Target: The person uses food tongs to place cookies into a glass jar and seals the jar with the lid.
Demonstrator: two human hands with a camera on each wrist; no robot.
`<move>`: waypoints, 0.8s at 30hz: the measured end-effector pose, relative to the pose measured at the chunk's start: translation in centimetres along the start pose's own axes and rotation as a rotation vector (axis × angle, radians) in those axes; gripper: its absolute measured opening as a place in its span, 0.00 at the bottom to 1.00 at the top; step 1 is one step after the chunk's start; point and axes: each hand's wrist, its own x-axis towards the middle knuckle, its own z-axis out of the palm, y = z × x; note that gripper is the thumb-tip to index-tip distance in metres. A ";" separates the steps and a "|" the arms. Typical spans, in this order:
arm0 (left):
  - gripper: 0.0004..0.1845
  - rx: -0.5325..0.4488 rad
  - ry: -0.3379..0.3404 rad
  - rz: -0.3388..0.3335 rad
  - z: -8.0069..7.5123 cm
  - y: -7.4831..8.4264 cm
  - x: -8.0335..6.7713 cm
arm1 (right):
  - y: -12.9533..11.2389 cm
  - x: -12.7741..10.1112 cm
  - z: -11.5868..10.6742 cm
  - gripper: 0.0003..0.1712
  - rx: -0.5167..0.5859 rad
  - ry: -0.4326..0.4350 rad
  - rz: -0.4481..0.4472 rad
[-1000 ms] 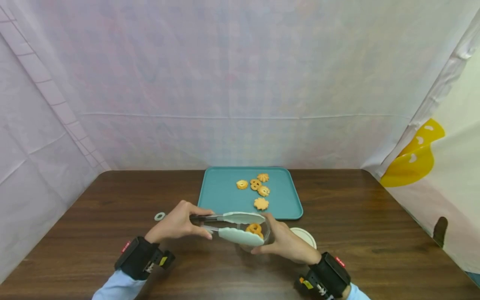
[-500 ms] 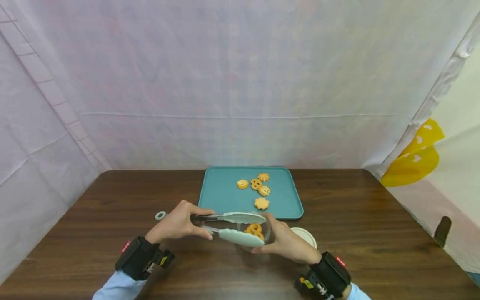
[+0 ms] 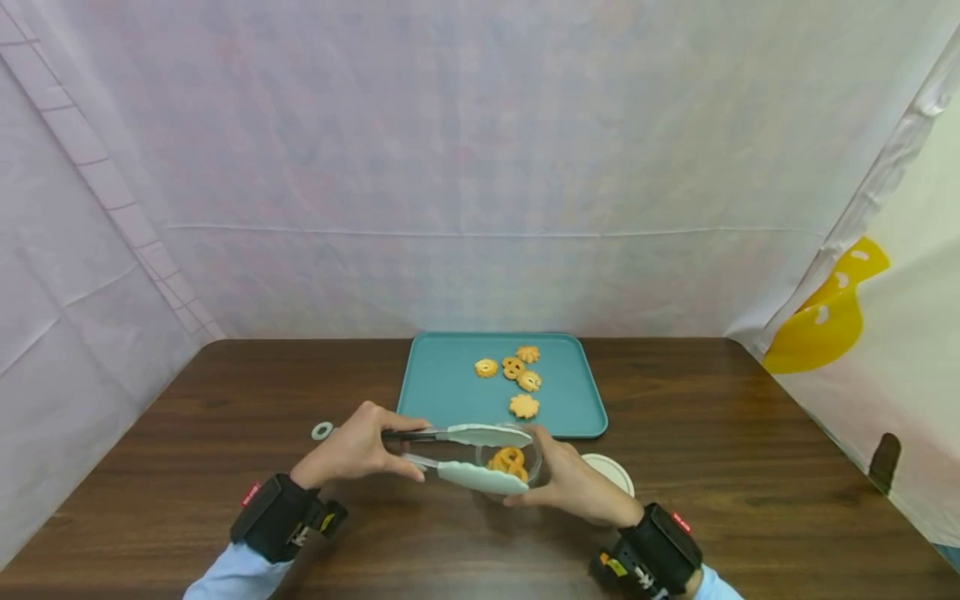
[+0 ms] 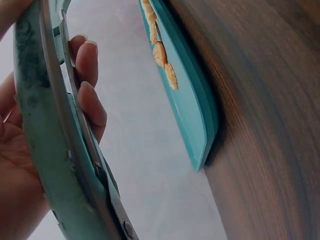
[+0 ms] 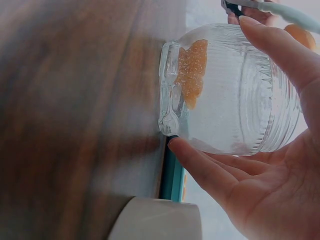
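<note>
In the head view my left hand [image 3: 360, 446] grips a pair of tongs [image 3: 480, 476] with pale green scalloped heads; the heads stand apart, pointing right. My right hand [image 3: 566, 479] curls round a clear glass jar [image 3: 536, 458]. Golden cookies [image 3: 508, 460] show between the tongs' heads, at the jar's mouth. The right wrist view has one cookie [image 5: 192, 70] lying at the bottom of the jar, and a second cookie [image 5: 301, 36] near a tong head above the rim. Whether the tongs touch that cookie, I cannot tell.
Behind the hands, a teal tray [image 3: 442, 400] bears several cookies [image 3: 523, 407]. A pale round lid-like piece [image 3: 611, 473] lies right of the jar, partly behind my right hand. A small white ring [image 3: 322, 431] sits beside my left hand on the brown wooden table [image 3: 750, 467].
Both hands stay almost still, keeping hold of the tongs and the jar. The cookies between the tongs' heads show slightly farther left, and the heads look a touch wider apart.
</note>
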 end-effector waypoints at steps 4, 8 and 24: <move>0.33 -0.005 -0.005 0.014 0.1 -0.1 -0.1 | 0.0 0.1 0.0 0.53 -0.004 0.007 -0.006; 0.33 -0.010 -0.009 0.024 0.1 -0.2 -0.1 | 0.0 0.1 0.0 0.52 0.003 0.010 -0.013; 0.36 0.019 -0.007 0.038 0.3 -0.3 -0.4 | 0.3 0.0 0.0 0.50 -0.050 0.031 -0.081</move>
